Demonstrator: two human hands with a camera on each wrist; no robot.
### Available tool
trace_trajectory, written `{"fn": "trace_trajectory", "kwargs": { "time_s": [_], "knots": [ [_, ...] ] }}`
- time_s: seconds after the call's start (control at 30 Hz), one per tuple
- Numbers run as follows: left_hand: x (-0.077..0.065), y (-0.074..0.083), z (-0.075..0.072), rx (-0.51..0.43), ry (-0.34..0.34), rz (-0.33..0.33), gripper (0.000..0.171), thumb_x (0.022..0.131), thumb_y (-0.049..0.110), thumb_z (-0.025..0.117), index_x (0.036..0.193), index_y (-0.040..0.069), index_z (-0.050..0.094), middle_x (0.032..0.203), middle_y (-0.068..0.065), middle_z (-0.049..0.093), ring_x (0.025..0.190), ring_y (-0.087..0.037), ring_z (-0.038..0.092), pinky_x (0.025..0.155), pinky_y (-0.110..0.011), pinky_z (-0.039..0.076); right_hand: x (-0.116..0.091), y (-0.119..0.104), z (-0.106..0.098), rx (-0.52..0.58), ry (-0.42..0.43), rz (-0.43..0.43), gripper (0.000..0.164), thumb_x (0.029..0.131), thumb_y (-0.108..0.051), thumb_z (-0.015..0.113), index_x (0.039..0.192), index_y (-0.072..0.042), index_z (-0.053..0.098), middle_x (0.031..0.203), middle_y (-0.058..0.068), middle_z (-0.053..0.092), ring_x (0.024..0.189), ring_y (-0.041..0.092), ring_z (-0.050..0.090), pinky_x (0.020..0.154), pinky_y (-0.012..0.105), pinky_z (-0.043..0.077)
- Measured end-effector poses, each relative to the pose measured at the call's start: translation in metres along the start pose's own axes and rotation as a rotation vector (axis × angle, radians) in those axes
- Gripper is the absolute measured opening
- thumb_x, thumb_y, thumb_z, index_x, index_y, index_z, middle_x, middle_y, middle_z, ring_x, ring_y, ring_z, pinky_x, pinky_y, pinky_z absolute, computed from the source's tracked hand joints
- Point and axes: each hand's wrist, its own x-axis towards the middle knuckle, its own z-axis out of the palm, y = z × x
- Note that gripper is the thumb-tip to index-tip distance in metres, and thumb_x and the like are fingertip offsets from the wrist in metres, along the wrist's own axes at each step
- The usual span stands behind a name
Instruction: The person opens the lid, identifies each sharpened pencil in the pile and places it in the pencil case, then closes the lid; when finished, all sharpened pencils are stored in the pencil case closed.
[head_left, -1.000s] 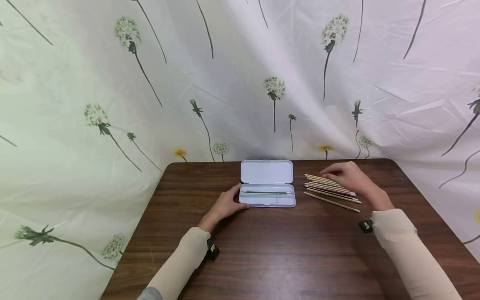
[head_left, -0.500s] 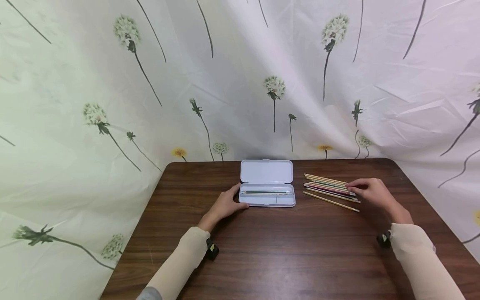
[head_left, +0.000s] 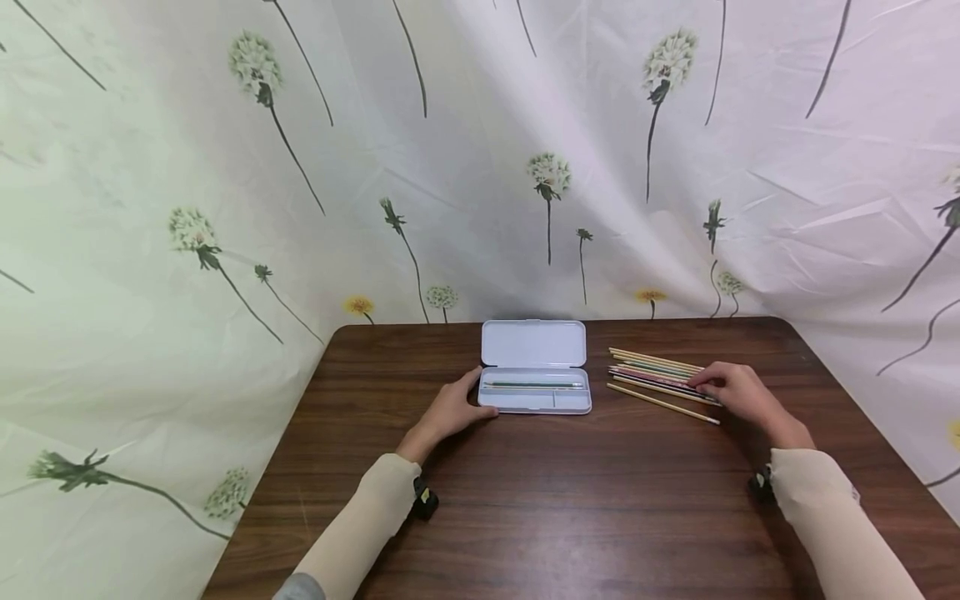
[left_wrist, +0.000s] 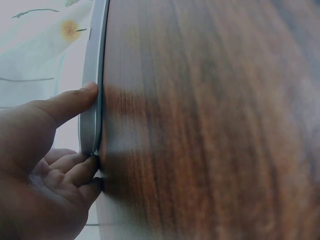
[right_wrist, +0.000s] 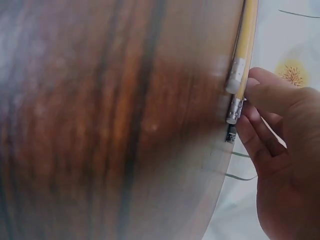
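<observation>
A white pencil case (head_left: 517, 403) lies with its lid (head_left: 533, 343) folded back, a few pencils (head_left: 534, 385) in its long compartment. My left hand (head_left: 447, 408) holds the case's left end; in the left wrist view the thumb presses its front wall (left_wrist: 90, 120) and the fingers curl at the corner. To the right, several pencils (head_left: 652, 369) lie loosely side by side. My right hand (head_left: 738, 393) is at their eraser ends, thumb and fingers pinching one pencil, whose end is hidden. In the right wrist view, yellow pencils (right_wrist: 243, 45) with eraser tips pass in front of the fingertips.
One yellow pencil (head_left: 663, 403) lies a little apart, nearer the front of the pile. The brown wooden table (head_left: 555, 500) ends at the back against a hanging white cloth (head_left: 480, 208) printed with dandelions.
My right hand has moved from the far side of the pile to the pencils' eraser ends, then slightly nearer and left. The left hand and the case have stayed in place.
</observation>
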Motion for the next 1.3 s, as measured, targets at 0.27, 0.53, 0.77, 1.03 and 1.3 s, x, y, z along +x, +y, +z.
{"fn": "trace_trajectory", "kwargs": {
  "time_s": [0.27,0.53,0.77,1.03,1.3],
  "knots": [
    [0.000,-0.001,0.000,-0.008,-0.002,-0.005,0.090,0.094,0.030,0.084,0.167,0.007,0.036,0.169,-0.015,0.042,0.157,-0.034,0.040,0.127,-0.053,0.037,0.003,0.001,0.005,-0.038,-0.047,-0.007,0.014,0.092,0.002,0.077,0.101,-0.007,0.084,0.091,0.005,0.077,0.076,0.009,0.059,0.067,0.031,0.050],
    [-0.001,0.000,0.000,-0.003,-0.009,-0.010,0.090,0.094,0.031,0.084,0.166,0.005,0.036,0.169,-0.017,0.042,0.157,-0.035,0.041,0.126,-0.053,0.038,0.000,-0.001,0.005,-0.055,0.005,-0.058,0.010,0.090,0.001,0.081,0.095,-0.007,0.084,0.084,0.002,0.074,0.072,0.005,0.056,0.064,0.029,0.048],
    [0.000,-0.001,0.000,0.003,0.000,-0.003,0.090,0.095,0.032,0.084,0.166,0.005,0.036,0.169,-0.017,0.042,0.157,-0.035,0.040,0.126,-0.053,0.037,-0.002,-0.005,0.000,-0.066,0.076,-0.064,0.011,0.089,0.002,0.081,0.092,-0.008,0.085,0.089,0.008,0.080,0.079,0.014,0.070,0.069,0.038,0.057],
    [-0.002,0.001,-0.001,-0.004,-0.003,-0.008,0.089,0.095,0.031,0.083,0.166,0.005,0.036,0.169,-0.017,0.041,0.158,-0.035,0.039,0.127,-0.052,0.037,0.006,-0.023,-0.012,0.022,0.137,-0.127,0.010,0.093,0.001,0.079,0.098,-0.005,0.085,0.088,0.006,0.080,0.077,0.002,0.068,0.064,0.023,0.053],
    [-0.002,0.003,-0.001,-0.008,0.004,0.006,0.089,0.094,0.030,0.084,0.165,0.003,0.037,0.168,-0.019,0.043,0.156,-0.037,0.041,0.126,-0.054,0.038,0.031,-0.058,-0.019,0.110,0.132,-0.224,0.016,0.093,0.004,0.077,0.102,-0.007,0.085,0.091,0.005,0.080,0.079,0.016,0.075,0.067,0.016,0.055]
  ]
}}
